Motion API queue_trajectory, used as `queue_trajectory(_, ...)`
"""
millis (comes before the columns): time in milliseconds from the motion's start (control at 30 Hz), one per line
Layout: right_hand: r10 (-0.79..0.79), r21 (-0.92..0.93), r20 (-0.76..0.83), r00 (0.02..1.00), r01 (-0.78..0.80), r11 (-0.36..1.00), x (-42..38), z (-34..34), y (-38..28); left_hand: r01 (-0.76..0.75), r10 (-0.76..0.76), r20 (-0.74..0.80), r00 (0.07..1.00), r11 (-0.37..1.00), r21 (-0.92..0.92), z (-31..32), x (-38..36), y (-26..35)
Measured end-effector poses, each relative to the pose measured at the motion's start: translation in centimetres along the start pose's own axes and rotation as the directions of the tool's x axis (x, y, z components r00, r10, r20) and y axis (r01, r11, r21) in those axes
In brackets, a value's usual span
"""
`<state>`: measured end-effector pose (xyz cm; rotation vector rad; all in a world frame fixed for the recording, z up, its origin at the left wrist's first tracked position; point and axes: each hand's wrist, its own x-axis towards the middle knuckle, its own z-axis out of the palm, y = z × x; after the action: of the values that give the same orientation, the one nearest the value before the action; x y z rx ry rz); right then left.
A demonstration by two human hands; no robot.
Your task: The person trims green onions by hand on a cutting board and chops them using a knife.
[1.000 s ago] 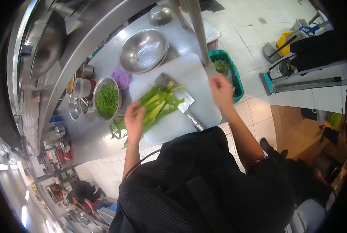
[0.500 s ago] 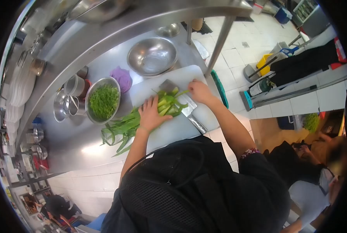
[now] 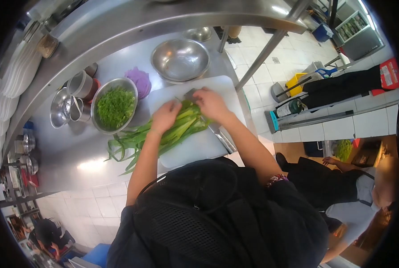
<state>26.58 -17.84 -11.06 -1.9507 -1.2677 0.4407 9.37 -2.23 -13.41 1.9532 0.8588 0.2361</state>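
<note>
A bunch of spring onions (image 3: 177, 129) lies slantwise over the white cutting board (image 3: 172, 158), its long leaves trailing off to the left. My left hand (image 3: 165, 117) is closed at the bunch's upper edge, fingers curled on the stalks. Across from it, my right hand (image 3: 212, 105) has its fingers pinched together at the right end of the bunch. A cleaver (image 3: 222, 137) rests on the board beneath that end, handle toward me and most of its blade covered. Chopped greens fill a metal bowl (image 3: 114, 109) left of the board.
Behind the board stand a large metal bowl (image 3: 180, 61) and a crumpled purple cloth (image 3: 138, 81). Small containers (image 3: 80, 85) cluster at the left. A steel shelf (image 3: 141, 33) with a post (image 3: 266, 58) spans the counter's far side. Another person (image 3: 338, 187) is at the right.
My right hand has moved left from the board's right edge to the bunch. My left hand has gone from spread flat on the stalks to curled at their upper edge.
</note>
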Motion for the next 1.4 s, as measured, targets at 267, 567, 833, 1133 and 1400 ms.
queue_trajectory(267, 0.006, -0.312, 0.060, 0.998, 0.013, 0.950, -1.8, -1.3, 5.4, -0.183, 0.147, 0.113, 0.983, 0.858, 0.480, 1.4, -1.0, 0.2)
queue_trajectory(567, 0.011, -0.069, -0.040, 0.999, -0.014, 0.998, -2.1, -0.8, 6.0, -0.206, 0.131, 0.177, 0.975, 0.827, 0.523, 1.5, -2.0, 1.5)
queue_trajectory(833, 0.147, -0.083, -0.137, 0.980, -0.159, 0.984, -2.0, 0.4, 6.7, -0.375, 0.123, 0.395, 0.911, 0.646, 0.665, 0.9, -3.6, 3.4)
queue_trajectory(1133, 0.226, 0.016, -0.322, 0.919, -0.233, 0.972, -9.6, -1.7, 3.4, -0.359, 0.238, 0.270, 0.933, 0.666, 0.654, 2.8, -4.5, 4.5)
queue_trajectory(1400, 0.262, -0.267, -0.069, 0.963, -0.271, 0.925, -16.5, -0.9, 1.6, -0.580, 0.520, 0.263, 0.813, 0.678, 0.452, 6.7, -1.9, 4.4)
